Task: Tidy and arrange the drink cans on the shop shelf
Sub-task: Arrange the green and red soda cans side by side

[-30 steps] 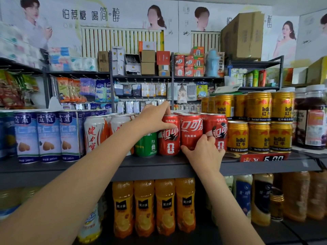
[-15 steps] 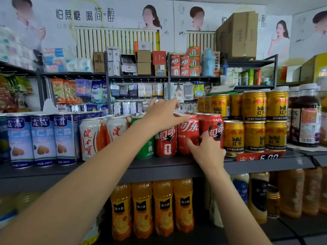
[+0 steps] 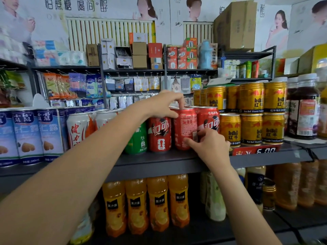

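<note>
Two bare forearms, no sleeve visible on either one, bare left hand (image 3: 163, 105) and bare right hand (image 3: 211, 147) — no glove, no ring, no watch or band on the wrists — short plain fingernails without polish

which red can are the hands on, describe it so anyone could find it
On the dark shelf, find the red cans between the green can and the gold cans. It is the middle red can, the only one showing small print instead of the big logo.
</note>
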Demonstrator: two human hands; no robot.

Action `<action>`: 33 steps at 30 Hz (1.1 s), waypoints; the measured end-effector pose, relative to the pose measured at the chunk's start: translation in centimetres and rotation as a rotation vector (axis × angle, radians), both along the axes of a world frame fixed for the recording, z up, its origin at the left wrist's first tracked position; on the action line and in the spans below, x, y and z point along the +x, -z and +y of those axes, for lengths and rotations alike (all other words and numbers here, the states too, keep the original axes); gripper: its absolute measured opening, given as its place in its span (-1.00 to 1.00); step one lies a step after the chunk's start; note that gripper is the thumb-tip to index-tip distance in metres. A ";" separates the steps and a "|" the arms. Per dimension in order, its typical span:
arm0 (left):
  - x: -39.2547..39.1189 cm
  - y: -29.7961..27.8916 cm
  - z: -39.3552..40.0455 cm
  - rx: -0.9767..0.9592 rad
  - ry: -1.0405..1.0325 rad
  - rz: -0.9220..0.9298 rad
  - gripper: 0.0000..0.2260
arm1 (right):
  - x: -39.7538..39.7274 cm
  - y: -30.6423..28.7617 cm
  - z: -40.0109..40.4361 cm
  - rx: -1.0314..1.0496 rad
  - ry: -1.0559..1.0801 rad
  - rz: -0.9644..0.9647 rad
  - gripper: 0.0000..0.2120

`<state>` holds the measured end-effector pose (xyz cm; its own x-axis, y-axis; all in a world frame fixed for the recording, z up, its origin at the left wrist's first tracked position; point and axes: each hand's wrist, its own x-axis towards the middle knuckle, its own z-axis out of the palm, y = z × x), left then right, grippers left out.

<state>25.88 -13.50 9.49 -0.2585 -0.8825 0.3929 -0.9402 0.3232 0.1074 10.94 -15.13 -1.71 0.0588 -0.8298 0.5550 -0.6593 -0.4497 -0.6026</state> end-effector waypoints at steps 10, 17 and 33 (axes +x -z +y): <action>-2.3 1.0 -0.7 -0.274 -0.104 -0.103 -0.83 | 2.1 0.8 -0.4 -0.047 0.025 0.044 -0.28; -1.9 -0.3 0.4 -0.011 -0.003 0.104 -0.80 | 1.5 0.5 -0.9 -0.124 0.056 0.083 -0.45; -1.0 1.4 -0.6 -0.266 -0.043 0.088 -0.96 | 3.1 1.4 -0.9 -0.204 0.158 0.074 -0.29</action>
